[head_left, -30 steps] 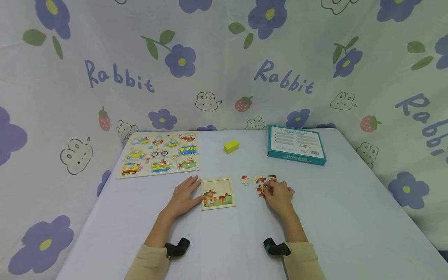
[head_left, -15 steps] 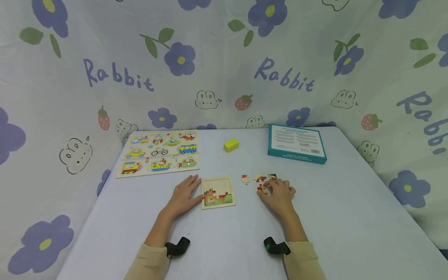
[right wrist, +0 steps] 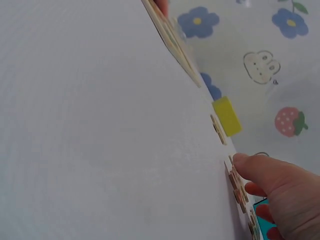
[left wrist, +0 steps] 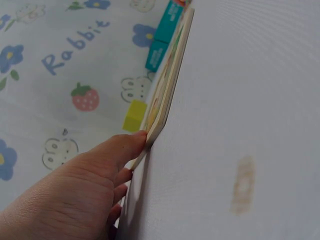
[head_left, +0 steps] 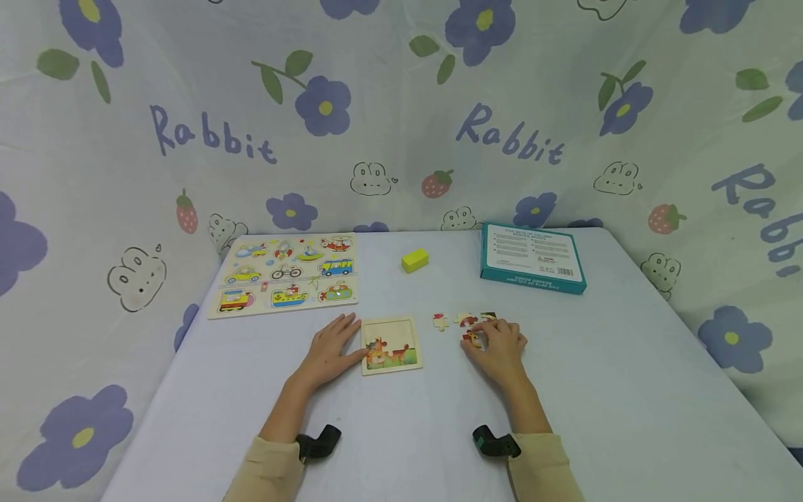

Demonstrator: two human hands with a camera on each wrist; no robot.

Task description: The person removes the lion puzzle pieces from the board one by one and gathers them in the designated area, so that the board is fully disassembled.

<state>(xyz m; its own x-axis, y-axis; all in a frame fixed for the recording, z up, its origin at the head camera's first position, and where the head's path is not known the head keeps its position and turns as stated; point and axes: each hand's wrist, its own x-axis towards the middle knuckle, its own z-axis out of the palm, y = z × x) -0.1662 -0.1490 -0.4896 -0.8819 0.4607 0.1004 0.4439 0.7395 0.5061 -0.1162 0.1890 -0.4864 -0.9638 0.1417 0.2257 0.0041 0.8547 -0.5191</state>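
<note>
A small square wooden puzzle tray (head_left: pixel 389 328) lies before the person, its lower part filled with animal-picture pieces. The left hand (head_left: pixel 329 354) rests at its left edge, thumb on the frame and fingers stretched out beside it. In the left wrist view that thumb (left wrist: pixel 131 146) touches the tray's rim. Right of the tray, the right hand (head_left: pixel 500 348) holds a red and yellow puzzle piece (head_left: pixel 472 339) between thumb and fingers, low at the tabletop. More loose pieces (head_left: pixel 465 320) lie just beyond those fingers, one partly hidden. A single piece (head_left: pixel 440 322) lies apart to the left.
Back left lies a large wooden vehicle puzzle board (head_left: pixel 285 275). A yellow block (head_left: pixel 415 261) stands at the back middle, and a teal box (head_left: pixel 533 259) at the back right. A printed rabbit-and-flower cloth (head_left: pixel 401 125) hangs behind the white table (head_left: pixel 433 432).
The right thumb has moved away from the index finger, toward the near side of the piece, so more of the piece shows. The left hand and tray stay in place.
</note>
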